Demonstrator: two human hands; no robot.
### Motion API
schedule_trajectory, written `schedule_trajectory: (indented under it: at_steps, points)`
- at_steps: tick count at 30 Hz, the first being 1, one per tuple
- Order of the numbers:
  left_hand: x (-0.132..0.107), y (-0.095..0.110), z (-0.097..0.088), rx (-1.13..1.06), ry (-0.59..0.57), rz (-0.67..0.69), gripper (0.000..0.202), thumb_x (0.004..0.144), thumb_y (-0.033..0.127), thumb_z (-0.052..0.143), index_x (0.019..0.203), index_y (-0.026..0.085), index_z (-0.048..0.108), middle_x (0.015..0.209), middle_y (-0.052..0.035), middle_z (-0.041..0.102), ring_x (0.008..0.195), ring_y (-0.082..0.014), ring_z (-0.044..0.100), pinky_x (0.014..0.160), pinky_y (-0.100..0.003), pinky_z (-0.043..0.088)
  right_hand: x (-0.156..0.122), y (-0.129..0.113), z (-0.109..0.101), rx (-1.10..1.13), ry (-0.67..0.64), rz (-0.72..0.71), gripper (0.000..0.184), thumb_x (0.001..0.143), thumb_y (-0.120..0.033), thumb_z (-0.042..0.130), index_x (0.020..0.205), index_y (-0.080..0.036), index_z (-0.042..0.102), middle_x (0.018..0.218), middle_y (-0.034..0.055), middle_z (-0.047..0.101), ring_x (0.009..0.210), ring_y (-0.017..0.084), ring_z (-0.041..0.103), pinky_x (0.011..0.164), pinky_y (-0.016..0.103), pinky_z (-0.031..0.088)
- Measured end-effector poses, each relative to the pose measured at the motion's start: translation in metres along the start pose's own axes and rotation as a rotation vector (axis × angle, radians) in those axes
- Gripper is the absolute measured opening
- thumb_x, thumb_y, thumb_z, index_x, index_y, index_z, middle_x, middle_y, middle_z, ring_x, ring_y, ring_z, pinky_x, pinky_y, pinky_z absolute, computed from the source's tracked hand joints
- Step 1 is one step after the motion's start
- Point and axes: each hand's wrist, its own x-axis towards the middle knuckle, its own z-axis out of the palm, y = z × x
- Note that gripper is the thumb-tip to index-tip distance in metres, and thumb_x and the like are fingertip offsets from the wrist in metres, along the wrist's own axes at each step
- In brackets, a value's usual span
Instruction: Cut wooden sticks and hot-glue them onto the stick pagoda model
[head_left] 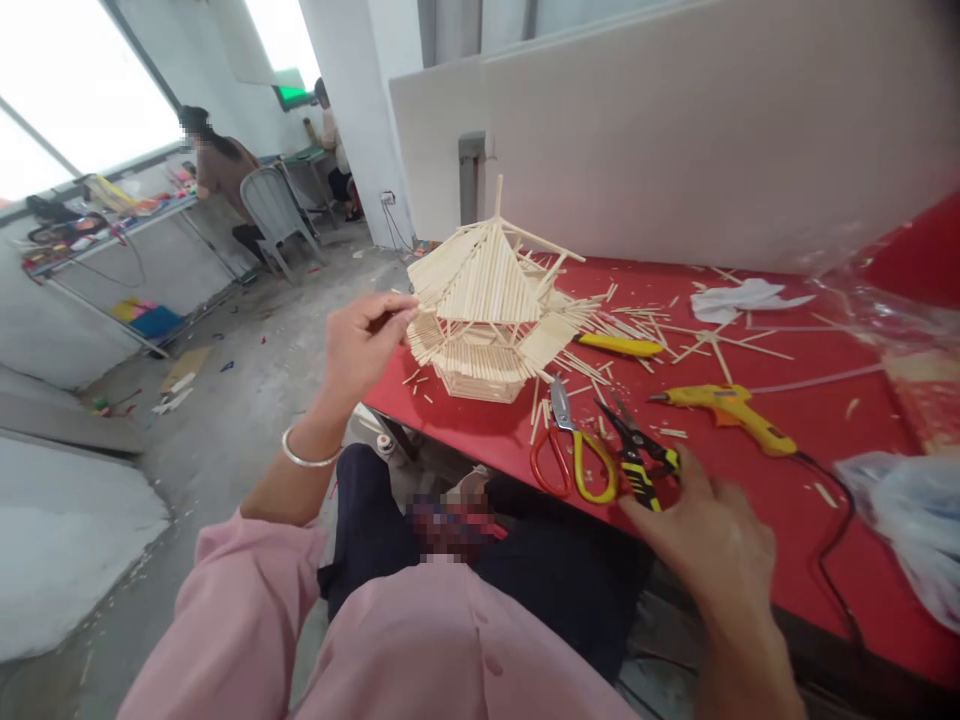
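The stick model's left roof corner is pinched by the left hand; the model is set at the red table's left end. The snips' handles are touched by the right hand, whether gripped cannot be told. Scissors are placed left.

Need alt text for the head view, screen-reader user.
A person's left hand is at the roof edge of a stick-built model house on a red table, while the right hand is at the handles of black-and-yellow snips. Scissors, a yellow glue gun and loose sticks lie nearby.
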Motion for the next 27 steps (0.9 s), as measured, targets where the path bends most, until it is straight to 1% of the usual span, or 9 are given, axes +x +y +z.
schedule_trajectory:
  at_steps: [3,7,10,12,15,19,21,23,27]
  points:
    - [0.015,0.004,-0.002,0.177,-0.099,0.078,0.012,0.081,0.017,0.066,0.082,0.023,0.077,0.073,0.0007,0.072,0.065,-0.0112,0.063,0.062,-0.024,0.047,0.005,0.012,0.006,0.067,-0.06,0.034,0.095,0.077,-0.068,0.048,0.151,-0.01,0.039,0.111,0.028,0.06,0.104,0.05,0.061,0.077,0.06,0.05]
    - [0.018,0.008,0.0,0.303,-0.189,0.123,0.016,0.081,0.018,0.062,0.079,0.024,0.076,0.073,0.0002,0.07,0.07,-0.0131,0.064,0.066,-0.025,0.046,0.012,0.02,0.007,0.148,-0.138,0.088,0.102,0.074,-0.076,0.044,0.153,-0.012,0.036,0.113,0.03,0.057,0.11,0.053,0.058,0.076,0.062,0.048]
    - [0.019,0.011,0.001,0.37,-0.182,0.139,0.018,0.081,0.017,0.059,0.077,0.024,0.076,0.071,-0.0002,0.069,0.069,-0.013,0.062,0.066,-0.025,0.045,0.016,0.021,0.008,0.173,-0.072,0.074,0.1,0.075,-0.081,0.04,0.156,-0.022,0.032,0.105,0.0246,0.058,0.108,0.053,0.058,0.073,0.063,0.048]
    - [0.02,0.011,0.001,0.416,-0.17,0.149,0.019,0.081,0.017,0.059,0.077,0.023,0.076,0.07,-0.0003,0.068,0.068,-0.0129,0.062,0.065,-0.025,0.044,0.017,0.021,0.01,0.184,-0.011,0.043,0.098,0.075,-0.08,0.042,0.156,-0.026,0.031,0.097,0.0217,0.058,0.104,0.054,0.059,0.072,0.065,0.047]
    - [0.022,0.007,0.002,0.423,-0.169,0.122,0.018,0.08,0.018,0.06,0.077,0.023,0.077,0.07,-0.0003,0.069,0.066,-0.0125,0.062,0.062,-0.024,0.043,0.018,0.021,0.01,0.178,-0.021,0.014,0.098,0.077,-0.08,0.041,0.155,-0.021,0.035,0.093,0.0227,0.058,0.101,0.055,0.058,0.073,0.066,0.047]
    - [0.023,0.004,0.006,0.34,-0.167,-0.011,0.016,0.079,0.019,0.06,0.076,0.021,0.076,0.063,0.001,0.068,0.056,-0.0104,0.061,0.054,-0.022,0.041,0.019,0.022,0.007,0.106,-0.101,0.042,0.104,0.077,-0.083,0.035,0.151,-0.011,0.041,0.104,0.029,0.059,0.106,0.053,0.058,0.078,0.062,0.049]
    - [0.023,0.005,0.007,0.319,-0.157,-0.055,0.017,0.079,0.019,0.06,0.075,0.02,0.076,0.057,0.0018,0.065,0.052,-0.0097,0.06,0.052,-0.021,0.04,0.02,0.024,0.008,0.085,-0.1,0.026,0.102,0.077,-0.082,0.036,0.151,-0.012,0.042,0.106,0.0284,0.06,0.106,0.052,0.058,0.078,0.061,0.05]
    - [0.022,0.006,0.009,0.316,-0.149,-0.059,0.016,0.079,0.019,0.06,0.074,0.02,0.076,0.054,0.0022,0.065,0.052,-0.0097,0.061,0.051,-0.021,0.04,0.019,0.029,0.011,0.076,-0.082,-0.031,0.098,0.077,-0.081,0.038,0.148,-0.013,0.046,0.105,0.0273,0.062,0.104,0.052,0.059,0.075,0.061,0.049]
    - [0.022,0.007,0.009,0.346,-0.154,-0.039,0.015,0.078,0.019,0.062,0.072,0.019,0.075,0.054,0.0022,0.065,0.053,-0.0101,0.062,0.053,-0.022,0.041,0.017,0.038,0.018,0.055,-0.018,-0.16,0.077,0.082,-0.075,0.041,0.134,-0.021,0.06,0.107,0.0239,0.064,0.098,0.049,0.061,0.072,0.059,0.049]
